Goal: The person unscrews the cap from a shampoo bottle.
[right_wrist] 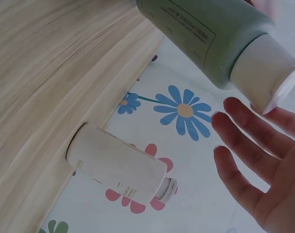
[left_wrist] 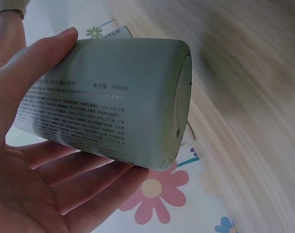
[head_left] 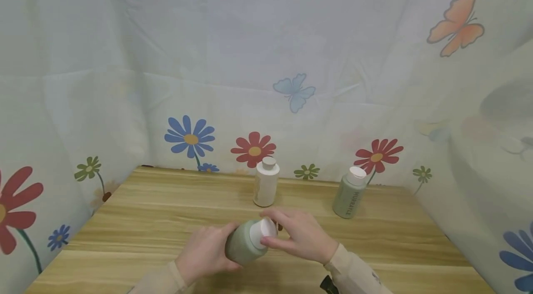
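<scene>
My left hand (head_left: 207,251) grips a green bottle (head_left: 240,245), tilted over the table with its white cap (head_left: 264,233) toward the right. In the left wrist view, the thumb lies along one side of the bottle (left_wrist: 113,97) and the fingers support the other; printed text and "400ml" face that camera. At the cap, my right hand (head_left: 301,235) has its thumb on the near side and index finger across the far side. The right wrist view shows its other fingers (right_wrist: 247,141) spread away from the cap (right_wrist: 264,73); the thumb is hidden there.
A white bottle (head_left: 266,183) stands behind the hands near the table's back edge. Another green bottle with a white cap (head_left: 350,193) stands at the back right. Pale cloth (head_left: 233,53) with flowers and butterflies surrounds the wooden table (head_left: 166,201).
</scene>
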`<state>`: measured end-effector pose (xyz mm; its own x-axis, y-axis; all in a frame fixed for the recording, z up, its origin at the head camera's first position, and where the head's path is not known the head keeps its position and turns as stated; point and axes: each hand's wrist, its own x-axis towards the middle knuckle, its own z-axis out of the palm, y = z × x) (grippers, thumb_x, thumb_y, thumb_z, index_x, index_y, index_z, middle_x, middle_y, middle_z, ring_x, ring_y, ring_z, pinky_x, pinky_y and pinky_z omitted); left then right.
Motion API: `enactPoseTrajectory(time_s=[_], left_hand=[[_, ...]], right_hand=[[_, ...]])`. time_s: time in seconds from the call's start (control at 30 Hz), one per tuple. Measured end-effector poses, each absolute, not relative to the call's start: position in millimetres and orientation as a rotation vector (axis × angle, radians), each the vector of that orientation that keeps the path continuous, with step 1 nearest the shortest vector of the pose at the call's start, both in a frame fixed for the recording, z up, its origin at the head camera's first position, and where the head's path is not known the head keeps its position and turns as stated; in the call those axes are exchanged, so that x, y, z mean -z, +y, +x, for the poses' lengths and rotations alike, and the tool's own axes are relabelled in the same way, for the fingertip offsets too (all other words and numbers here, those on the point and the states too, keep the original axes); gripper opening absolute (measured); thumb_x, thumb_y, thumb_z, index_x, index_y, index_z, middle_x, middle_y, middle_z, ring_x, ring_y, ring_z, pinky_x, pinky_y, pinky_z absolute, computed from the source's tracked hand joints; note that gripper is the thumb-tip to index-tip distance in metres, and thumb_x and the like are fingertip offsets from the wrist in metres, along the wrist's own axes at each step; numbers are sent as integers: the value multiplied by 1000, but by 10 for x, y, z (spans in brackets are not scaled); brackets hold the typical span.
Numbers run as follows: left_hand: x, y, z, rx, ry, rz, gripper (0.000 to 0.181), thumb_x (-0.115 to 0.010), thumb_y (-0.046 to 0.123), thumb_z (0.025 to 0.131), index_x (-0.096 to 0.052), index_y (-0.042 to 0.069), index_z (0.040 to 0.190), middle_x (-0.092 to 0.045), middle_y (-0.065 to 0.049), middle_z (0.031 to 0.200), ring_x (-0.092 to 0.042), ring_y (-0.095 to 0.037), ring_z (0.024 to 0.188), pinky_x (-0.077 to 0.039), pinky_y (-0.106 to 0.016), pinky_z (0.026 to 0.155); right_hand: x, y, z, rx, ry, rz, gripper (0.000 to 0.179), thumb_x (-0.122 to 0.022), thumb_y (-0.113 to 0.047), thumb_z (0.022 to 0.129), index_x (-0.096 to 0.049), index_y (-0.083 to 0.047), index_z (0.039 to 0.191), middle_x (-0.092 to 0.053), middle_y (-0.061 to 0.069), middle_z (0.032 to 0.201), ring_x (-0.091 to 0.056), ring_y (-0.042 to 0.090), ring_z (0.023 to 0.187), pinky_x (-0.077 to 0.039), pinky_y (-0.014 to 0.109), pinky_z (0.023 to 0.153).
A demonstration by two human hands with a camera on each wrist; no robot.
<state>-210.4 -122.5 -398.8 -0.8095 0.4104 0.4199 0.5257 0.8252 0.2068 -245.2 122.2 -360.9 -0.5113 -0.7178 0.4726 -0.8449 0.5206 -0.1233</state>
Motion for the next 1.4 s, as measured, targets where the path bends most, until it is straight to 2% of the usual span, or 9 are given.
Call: enactPoseTrajectory(time_s=[0.17, 0.27, 0.4, 0.63, 0.83, 0.9, 1.0, 1.1, 1.4], left_hand=[[4003, -1219, -2106, 456, -2650, -725, 70, -90, 42, 53, -63, 12, 110, -73, 1, 88, -64, -10, 69, -47, -25, 60], [4003, -1216, -2103, 459, -2664, -721, 71, -90, 42, 53, -63, 12, 110, -73, 0, 89, -64, -10, 69, -47, -26, 60], [3992, -1213, -2095, 457, -2656, -704, 71, -91, 42, 52, -64, 12, 110, -73, 0, 88, -64, -10, 68, -47, -25, 59], [3985, -1231, -2086, 457, -2636, -704, 70, -91, 42, 52, -63, 12, 110, -73, 1, 87, -63, -9, 68, -46, -24, 58], [3978, -1220, -2095, 452, -2640, -715, 69, -90, 41, 52, -64, 12, 109, -73, 1, 87, -64, -9, 68, -46, -25, 58], [3973, -1212, -2097, 461, -2652, -713, 69, -90, 41, 53, -64, 12, 109, -73, 0, 88, -64, -10, 68, -47, -25, 58], [3973, -1199, -2095, 472, -2666, -714, 69, -90, 42, 53, -64, 12, 110, -73, 0, 90, -64, -10, 69, -48, -26, 59], [3979, -1194, -2086, 468, -2664, -720, 70, -90, 42, 53, -64, 12, 111, -74, 0, 89, -64, -10, 69, -47, -26, 59], [4012, -1197, -2078, 439, -2629, -722, 70, -90, 43, 51, -64, 12, 109, -73, 1, 86, -63, -10, 67, -45, -24, 57]], right_hand=[[3629, 1226, -2467, -533, -2378, 1356, 36, -61, -49, 91, -61, -21, 114, -59, -15, 81, -54, 1, 69, -34, 5, 59], [3631, 1236, -2458, -503, -2335, 1389, 38, -63, -45, 91, -62, -18, 118, -67, -12, 92, -60, 1, 75, -40, 7, 64], [3606, 1253, -2437, -412, -2264, 1425, 42, -69, -35, 86, -61, -18, 123, -69, -5, 111, -65, 3, 90, -51, 17, 75], [3556, 1255, -2436, -365, -2221, 1538, 50, -75, -21, 77, -59, -20, 125, -64, -6, 115, -62, 5, 98, -51, 17, 82], [3555, 1263, -2422, -443, -2325, 1483, 52, -68, -38, 89, -53, -14, 133, -65, -1, 124, -63, 10, 110, -52, 29, 91], [3555, 1263, -2422, -478, -2383, 1424, 51, -62, -45, 92, -54, -15, 133, -66, -3, 122, -64, 7, 107, -52, 29, 90], [3563, 1266, -2430, -507, -2429, 1383, 47, -58, -49, 93, -57, -17, 128, -68, -7, 111, -64, 3, 92, -51, 20, 80], [3576, 1273, -2443, -497, -2421, 1406, 43, -61, -46, 92, -59, -17, 124, -67, -9, 103, -60, 1, 83, -47, 13, 73], [3579, 1304, -2471, -350, -2273, 1587, 47, -71, -24, 82, -58, -22, 127, -62, -5, 120, -61, 7, 102, -51, 21, 85]])
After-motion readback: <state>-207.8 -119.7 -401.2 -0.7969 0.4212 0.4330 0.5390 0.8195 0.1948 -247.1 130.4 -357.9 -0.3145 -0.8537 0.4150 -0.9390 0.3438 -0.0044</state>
